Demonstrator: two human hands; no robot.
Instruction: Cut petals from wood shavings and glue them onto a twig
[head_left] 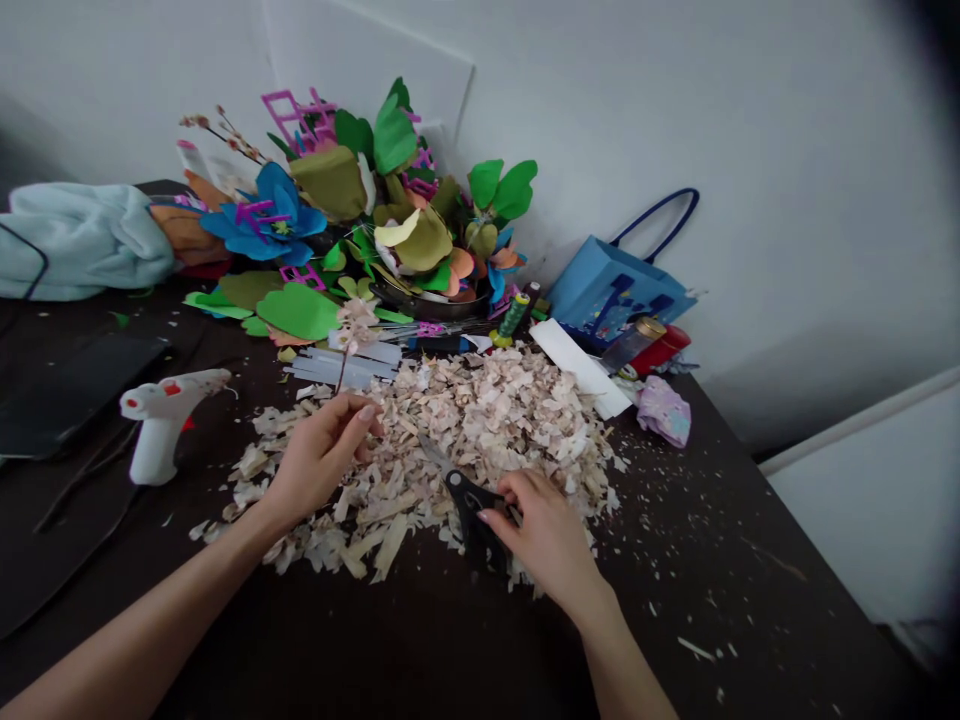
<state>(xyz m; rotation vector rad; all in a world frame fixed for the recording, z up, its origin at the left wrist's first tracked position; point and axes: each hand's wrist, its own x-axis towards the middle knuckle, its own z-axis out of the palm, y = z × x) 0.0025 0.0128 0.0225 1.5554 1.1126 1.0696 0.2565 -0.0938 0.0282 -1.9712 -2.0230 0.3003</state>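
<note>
My left hand [326,440] is closed in a pinch above the left side of a heap of pale cut scraps [487,410]. A thin brown stem with a pale pink blossom [356,325] rises from behind its fingers; the grip itself is hidden. Black-handled scissors [457,485] lie low over the front of the heap, their blades pointing up and left toward my left hand. With thumb and fingers, my right hand [544,530] holds them at one handle loop.
A white glue gun [161,420] stands at left near a dark flat device [75,385]. Behind the heap are translucent glue sticks [349,363], colourful felt flowers [420,240] and a green thread spool [513,316]. A blue bag [611,295] leans against the wall beside a white strip [581,367].
</note>
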